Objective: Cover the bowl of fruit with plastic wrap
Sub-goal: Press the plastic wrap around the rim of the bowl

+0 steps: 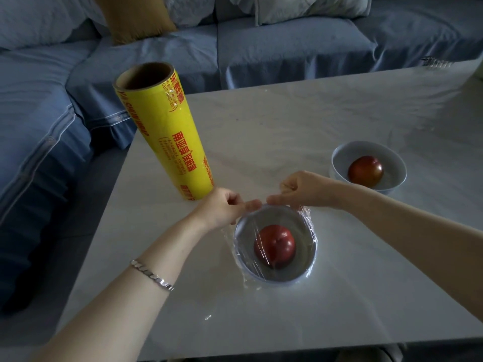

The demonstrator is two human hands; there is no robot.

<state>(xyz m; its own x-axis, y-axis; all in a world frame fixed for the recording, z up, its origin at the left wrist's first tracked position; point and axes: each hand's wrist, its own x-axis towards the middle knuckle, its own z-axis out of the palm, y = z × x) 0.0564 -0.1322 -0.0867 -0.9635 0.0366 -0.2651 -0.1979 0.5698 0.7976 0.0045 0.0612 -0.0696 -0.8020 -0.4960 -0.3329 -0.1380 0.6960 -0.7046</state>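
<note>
Bowl point(312, 248) of fruit point(274, 245) at lower centre, plastic wrap point(306, 215) stretched across it. Left hand point(222, 209) and right hand point(304, 190), fingers curled, pinch the wrap at the far rim; pulling taut, then pressing it down the sides, should seal best.

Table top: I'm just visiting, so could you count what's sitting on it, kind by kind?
Bowls: 2, near bowl and far bowl
Red fruits: 2, near fruit and far fruit
Plastic wrap roll: 1
Wrap sheet over the near bowl: 1
Total: 6
</note>
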